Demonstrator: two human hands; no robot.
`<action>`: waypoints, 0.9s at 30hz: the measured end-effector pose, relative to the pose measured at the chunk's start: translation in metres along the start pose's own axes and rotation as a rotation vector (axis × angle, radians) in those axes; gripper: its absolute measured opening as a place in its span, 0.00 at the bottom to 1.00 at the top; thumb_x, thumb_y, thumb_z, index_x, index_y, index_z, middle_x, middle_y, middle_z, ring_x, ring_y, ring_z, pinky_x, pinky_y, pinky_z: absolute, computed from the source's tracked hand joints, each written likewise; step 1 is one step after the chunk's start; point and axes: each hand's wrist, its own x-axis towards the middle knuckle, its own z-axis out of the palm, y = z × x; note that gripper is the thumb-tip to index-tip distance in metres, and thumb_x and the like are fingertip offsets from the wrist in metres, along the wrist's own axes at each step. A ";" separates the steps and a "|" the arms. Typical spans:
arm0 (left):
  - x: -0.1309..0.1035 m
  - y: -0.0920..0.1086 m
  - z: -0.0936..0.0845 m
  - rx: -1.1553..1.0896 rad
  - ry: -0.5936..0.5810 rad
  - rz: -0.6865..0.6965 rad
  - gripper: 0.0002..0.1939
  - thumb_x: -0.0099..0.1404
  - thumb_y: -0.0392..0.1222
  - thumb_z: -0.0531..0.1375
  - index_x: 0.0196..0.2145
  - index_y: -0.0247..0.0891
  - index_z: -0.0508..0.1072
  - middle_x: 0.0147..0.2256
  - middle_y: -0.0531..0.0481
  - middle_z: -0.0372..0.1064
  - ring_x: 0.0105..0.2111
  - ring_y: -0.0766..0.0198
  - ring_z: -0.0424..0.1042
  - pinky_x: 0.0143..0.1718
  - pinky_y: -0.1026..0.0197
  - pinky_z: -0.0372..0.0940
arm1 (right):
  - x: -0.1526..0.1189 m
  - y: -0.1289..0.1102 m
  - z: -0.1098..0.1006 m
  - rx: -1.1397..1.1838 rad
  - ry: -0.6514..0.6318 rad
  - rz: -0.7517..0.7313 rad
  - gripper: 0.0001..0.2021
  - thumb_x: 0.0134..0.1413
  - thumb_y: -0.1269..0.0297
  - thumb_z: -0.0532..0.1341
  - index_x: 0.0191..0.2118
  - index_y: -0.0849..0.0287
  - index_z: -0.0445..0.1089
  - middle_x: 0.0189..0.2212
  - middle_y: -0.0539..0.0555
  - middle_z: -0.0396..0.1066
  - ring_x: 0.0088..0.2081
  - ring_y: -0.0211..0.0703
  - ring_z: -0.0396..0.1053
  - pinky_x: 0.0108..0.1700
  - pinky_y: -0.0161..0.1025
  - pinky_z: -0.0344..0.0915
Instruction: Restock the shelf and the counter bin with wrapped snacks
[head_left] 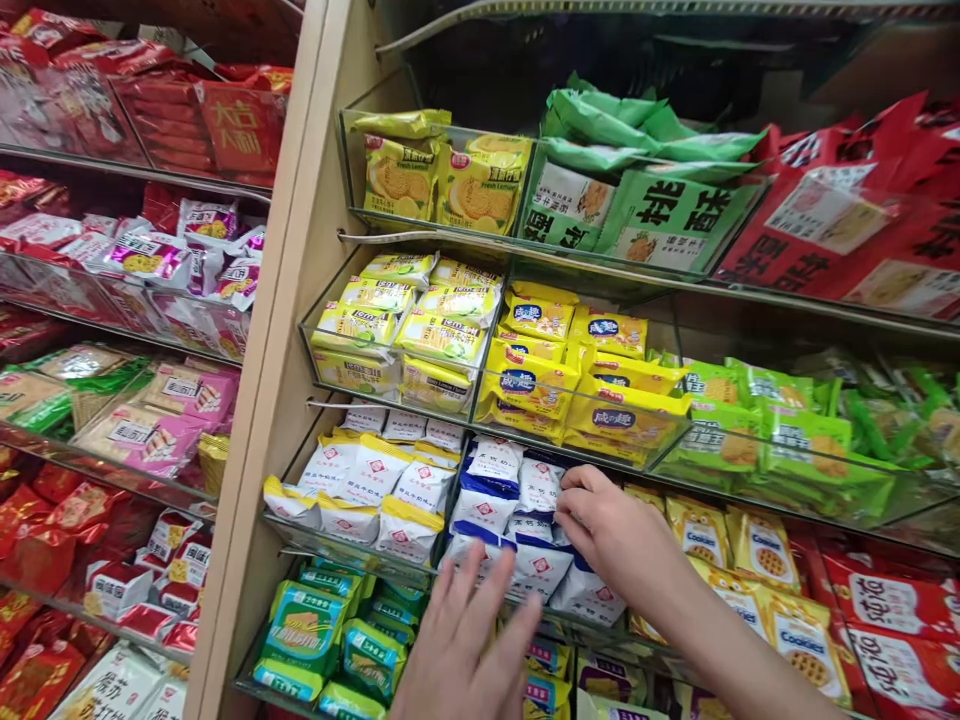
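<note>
My right hand [611, 520] reaches into a bin of white and blue snack packets [484, 510]. Its fingers are bent and drawn together at the edge of one white and blue snack packet [540, 484] on the right side of the pile; the palm side is hidden. Lower and further left, my left hand [469, 640] is slightly blurred, its fingers spread and nothing in them. It is in front of the bin's lower edge, close to the green snack packets [307, 630]. White and yellow packets [379, 470] fill the compartment left of the blue ones.
Clear bin fronts and dividers edge each shelf. Above are yellow packets [529, 385], lemon biscuit packets [401, 180] and green bags [660, 215]. Cookie packets [799, 640] lie to the right. A wooden upright [277, 300] separates the left shelves, which hold red packages [244, 125].
</note>
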 end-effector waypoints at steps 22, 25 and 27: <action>0.054 -0.002 -0.002 0.453 -0.264 -0.009 0.24 0.65 0.51 0.42 0.58 0.51 0.48 0.58 0.43 0.50 0.58 0.48 0.47 0.54 0.38 0.42 | -0.037 0.020 0.035 0.219 0.299 -0.195 0.19 0.52 0.54 0.55 0.48 0.56 0.61 0.49 0.57 0.62 0.50 0.48 0.58 0.48 0.46 0.61; 0.056 0.002 -0.001 0.439 -0.257 -0.039 0.22 0.64 0.51 0.42 0.56 0.49 0.53 0.58 0.42 0.50 0.58 0.47 0.47 0.55 0.37 0.40 | -0.032 0.024 0.055 0.122 0.435 -0.198 0.16 0.55 0.59 0.52 0.48 0.60 0.61 0.47 0.59 0.63 0.48 0.49 0.59 0.47 0.48 0.60; 0.059 0.006 0.002 0.435 -0.230 -0.067 0.22 0.64 0.52 0.43 0.54 0.49 0.56 0.59 0.42 0.48 0.58 0.47 0.46 0.55 0.36 0.37 | -0.022 0.025 0.062 0.112 0.474 -0.186 0.14 0.57 0.62 0.51 0.46 0.61 0.62 0.45 0.60 0.64 0.45 0.48 0.60 0.45 0.47 0.61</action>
